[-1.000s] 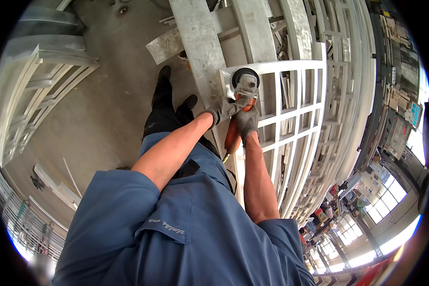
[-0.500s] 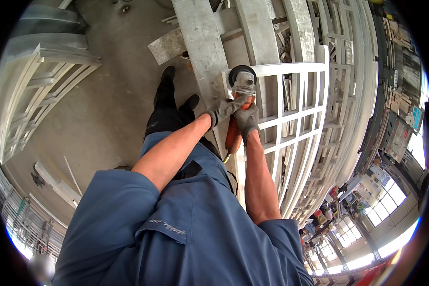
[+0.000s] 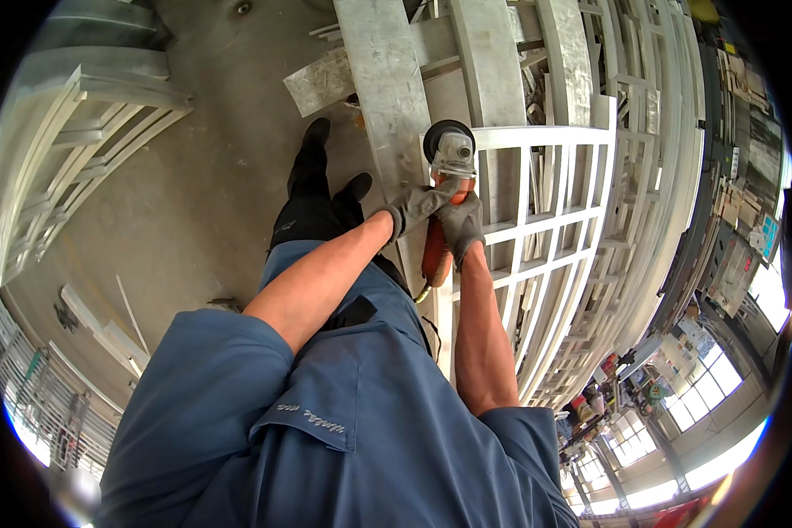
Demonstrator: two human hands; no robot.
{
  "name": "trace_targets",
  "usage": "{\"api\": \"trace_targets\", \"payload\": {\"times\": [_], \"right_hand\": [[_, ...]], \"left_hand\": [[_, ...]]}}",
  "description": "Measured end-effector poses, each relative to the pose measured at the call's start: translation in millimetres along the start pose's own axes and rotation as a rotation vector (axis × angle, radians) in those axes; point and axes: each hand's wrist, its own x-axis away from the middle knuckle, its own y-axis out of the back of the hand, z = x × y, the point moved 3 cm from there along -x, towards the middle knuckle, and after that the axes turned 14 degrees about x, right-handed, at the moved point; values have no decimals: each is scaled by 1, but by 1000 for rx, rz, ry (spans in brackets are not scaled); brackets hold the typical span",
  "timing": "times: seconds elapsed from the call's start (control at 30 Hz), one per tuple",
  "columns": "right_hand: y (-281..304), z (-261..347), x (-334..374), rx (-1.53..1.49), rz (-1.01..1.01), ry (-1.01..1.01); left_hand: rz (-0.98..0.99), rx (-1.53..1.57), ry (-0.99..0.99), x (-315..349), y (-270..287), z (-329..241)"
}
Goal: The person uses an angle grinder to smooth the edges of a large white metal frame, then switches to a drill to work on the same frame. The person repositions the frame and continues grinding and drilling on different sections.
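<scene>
Head view, 2 gloved hands [image 3: 416, 209] [image 3: 463, 224] gripping orange grinder [image 3: 454, 162], white frame [image 3: 546, 135] alongside

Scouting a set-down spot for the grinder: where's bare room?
Biggest: concrete floor between the white frame at far left and the person's legs. Next: upper stretch of the wide metal beam left of the grinder. Crowded: around the grinder, gripped by left hand and right hand, and the stacked frames right of the white grid frame.

Beyond the right hand [image 3: 462, 224], wide metal beams [image 3: 383, 88] carry a white frame [image 3: 546, 135], which reaches out to that hand's right. Well left of the left hand [image 3: 420, 209], pale strips [image 3: 86, 312] lie on the grey floor [image 3: 185, 202].
</scene>
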Motion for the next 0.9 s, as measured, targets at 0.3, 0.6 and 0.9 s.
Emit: {"api": "trace_targets", "payload": {"times": [0.3,0.6,0.9], "right_hand": [[3,4,11,-1,-71,-79],[3,10,12,42,-44,-52],[8,20,13,147,-41,-62]], "left_hand": [[29,-110,-20,-6,-1,0],[27,-5,71,4,1,-13],[51,98,45,-9,-1,15]]}}
